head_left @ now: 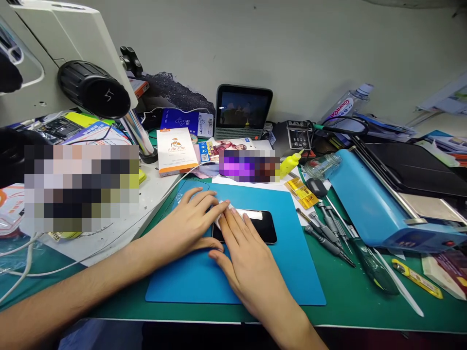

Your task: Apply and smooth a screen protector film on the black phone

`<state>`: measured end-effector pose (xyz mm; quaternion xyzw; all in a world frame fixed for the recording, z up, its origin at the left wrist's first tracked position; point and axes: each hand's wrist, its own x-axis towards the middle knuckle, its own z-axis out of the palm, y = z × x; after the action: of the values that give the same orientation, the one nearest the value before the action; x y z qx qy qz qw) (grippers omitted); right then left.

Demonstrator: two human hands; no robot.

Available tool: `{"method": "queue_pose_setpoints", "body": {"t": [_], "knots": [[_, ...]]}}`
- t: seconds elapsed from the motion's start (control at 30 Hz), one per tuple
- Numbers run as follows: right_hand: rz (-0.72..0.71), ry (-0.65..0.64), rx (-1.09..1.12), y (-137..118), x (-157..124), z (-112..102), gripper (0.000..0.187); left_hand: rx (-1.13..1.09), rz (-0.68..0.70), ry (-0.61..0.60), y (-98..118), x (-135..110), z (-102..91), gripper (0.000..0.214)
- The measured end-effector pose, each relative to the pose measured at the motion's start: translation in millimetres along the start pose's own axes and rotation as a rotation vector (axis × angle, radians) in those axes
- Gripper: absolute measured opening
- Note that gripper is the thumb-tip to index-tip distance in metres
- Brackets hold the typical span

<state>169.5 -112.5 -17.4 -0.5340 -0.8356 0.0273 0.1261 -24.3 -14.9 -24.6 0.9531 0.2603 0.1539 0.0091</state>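
A black-faced smartphone (265,228) lies flat on a blue mat (284,282), with a bright reflection along its upper edge. My left hand (193,221) is around the phone's left end, thumb at the near edge and fingers over the far side. The flat fingers of my right hand (248,257) press a small white wipe (230,206) onto the phone's screen. Most of the wipe and the left part of the phone are hidden beneath my hands.
Screwdrivers (328,238), a yellow cutter (418,278) and a blue machine (365,204) are on the right. A microscope (91,92) overhangs the left. A white box (177,150), a small display (243,109) and a yellow bottle (290,164) stand behind the mat. Cables cross the left.
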Motion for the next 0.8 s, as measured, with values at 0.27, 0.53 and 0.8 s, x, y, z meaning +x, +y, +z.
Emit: {"method": "queue_pose_setpoints", "body": {"t": [0.27, 0.53, 0.8], "knots": [[-0.085, -0.035, -0.021, -2.7, -19.9, -6.9, 0.066, -0.015, 0.013, -0.058, 0.7, 1.1, -2.3, 0.091], [0.030, -0.017, 0.121, -7.1, 12.2, -0.9, 0.072, -0.161, 0.091, -0.104, 4.4, 3.2, -27.7, 0.089], [-0.087, 0.018, 0.044, -6.6, -27.9, -2.9, 0.071, -0.310, 0.002, 0.247, 6.8, 1.4, -31.5, 0.056]]}}
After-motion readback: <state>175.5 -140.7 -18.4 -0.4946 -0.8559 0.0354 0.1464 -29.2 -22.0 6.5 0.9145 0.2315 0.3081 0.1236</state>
